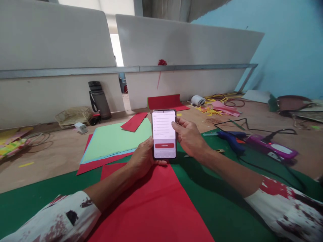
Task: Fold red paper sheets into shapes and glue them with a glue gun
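Note:
A smartphone (164,132) is held upright before me, its lit screen showing lines of text and a red button too small to read. My left hand (142,153) grips its lower left side, with fingertips showing beneath the bottom edge. At the right edge, my right hand (188,136) is closed on the phone, its thumb over the screen's side and the fingers partly behind. Below the phone lies a large red sheet (156,205) on a green mat (217,198). Left of it, light green sheets (116,137) are stacked over blue and red ones.
On the right are a blue glue gun (232,141), a purple power strip (274,148) with cables, and a cutter (219,151). A dark bottle (99,101) and a small woven basket (73,116) stand at back left. A red folded sheet (165,101) rests against the white panel.

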A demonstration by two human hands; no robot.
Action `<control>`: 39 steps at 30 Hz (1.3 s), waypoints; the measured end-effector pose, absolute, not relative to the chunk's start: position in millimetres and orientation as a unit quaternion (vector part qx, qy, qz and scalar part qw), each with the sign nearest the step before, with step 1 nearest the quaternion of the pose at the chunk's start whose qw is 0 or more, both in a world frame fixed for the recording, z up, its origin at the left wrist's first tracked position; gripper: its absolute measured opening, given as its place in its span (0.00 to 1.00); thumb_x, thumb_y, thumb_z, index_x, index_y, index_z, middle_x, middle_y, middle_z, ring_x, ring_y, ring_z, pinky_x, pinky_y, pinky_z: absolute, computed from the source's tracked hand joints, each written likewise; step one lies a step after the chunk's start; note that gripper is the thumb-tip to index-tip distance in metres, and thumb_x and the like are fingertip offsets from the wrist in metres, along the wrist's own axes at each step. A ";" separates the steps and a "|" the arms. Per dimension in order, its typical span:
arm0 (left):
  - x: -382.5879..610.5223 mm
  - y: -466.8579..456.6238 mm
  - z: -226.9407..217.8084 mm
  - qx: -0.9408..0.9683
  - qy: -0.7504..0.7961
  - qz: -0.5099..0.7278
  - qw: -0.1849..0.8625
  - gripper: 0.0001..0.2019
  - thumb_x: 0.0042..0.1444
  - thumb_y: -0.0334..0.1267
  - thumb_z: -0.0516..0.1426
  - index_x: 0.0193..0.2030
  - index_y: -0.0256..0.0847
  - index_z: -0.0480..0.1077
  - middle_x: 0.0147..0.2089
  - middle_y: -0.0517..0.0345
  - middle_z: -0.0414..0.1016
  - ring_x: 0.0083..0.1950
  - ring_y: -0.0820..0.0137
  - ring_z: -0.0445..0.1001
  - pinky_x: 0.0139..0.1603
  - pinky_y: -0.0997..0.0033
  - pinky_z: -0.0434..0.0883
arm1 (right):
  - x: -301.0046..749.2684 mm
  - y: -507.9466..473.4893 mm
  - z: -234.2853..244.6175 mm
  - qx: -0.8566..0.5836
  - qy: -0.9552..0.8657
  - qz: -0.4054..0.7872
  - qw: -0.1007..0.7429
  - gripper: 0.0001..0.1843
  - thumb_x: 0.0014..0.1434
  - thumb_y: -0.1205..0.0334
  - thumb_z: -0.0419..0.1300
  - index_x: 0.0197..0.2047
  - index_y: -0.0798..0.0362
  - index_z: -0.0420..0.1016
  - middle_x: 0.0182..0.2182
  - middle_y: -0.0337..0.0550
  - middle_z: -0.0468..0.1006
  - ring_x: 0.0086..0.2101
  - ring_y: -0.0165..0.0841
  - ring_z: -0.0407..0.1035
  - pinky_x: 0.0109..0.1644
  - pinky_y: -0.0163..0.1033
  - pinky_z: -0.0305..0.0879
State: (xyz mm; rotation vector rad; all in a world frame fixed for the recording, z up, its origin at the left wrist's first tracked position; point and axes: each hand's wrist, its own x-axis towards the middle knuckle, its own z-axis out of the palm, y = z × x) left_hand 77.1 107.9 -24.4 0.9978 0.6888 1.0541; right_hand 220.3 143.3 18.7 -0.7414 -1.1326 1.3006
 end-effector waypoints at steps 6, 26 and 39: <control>75.7 108.2 -26.2 0.444 0.306 0.473 0.697 0.23 0.61 0.53 0.50 0.55 0.39 0.66 0.48 0.42 0.73 0.40 0.59 0.76 0.32 0.64 0.77 | 221.3 144.6 16.3 -0.308 -0.513 0.544 0.588 0.16 0.41 0.68 0.64 0.38 0.54 0.71 0.34 0.42 0.79 0.36 0.37 0.74 0.41 0.45 0.70; 76.4 105.5 -21.5 0.445 0.299 0.476 0.697 0.25 0.60 0.54 0.51 0.56 0.37 0.65 0.49 0.41 0.73 0.40 0.59 0.77 0.30 0.66 0.76 | 222.1 144.7 15.3 -0.311 -0.540 0.528 0.578 0.19 0.41 0.68 0.65 0.40 0.52 0.70 0.35 0.42 0.80 0.40 0.40 0.74 0.44 0.48 0.71; 80.1 104.8 -29.7 0.452 0.320 0.503 0.663 0.23 0.61 0.53 0.51 0.54 0.38 0.66 0.46 0.43 0.75 0.38 0.61 0.76 0.31 0.65 0.76 | 216.4 143.6 13.4 -0.338 -0.524 0.494 0.606 0.20 0.38 0.70 0.66 0.38 0.54 0.70 0.36 0.44 0.80 0.39 0.39 0.74 0.44 0.48 0.70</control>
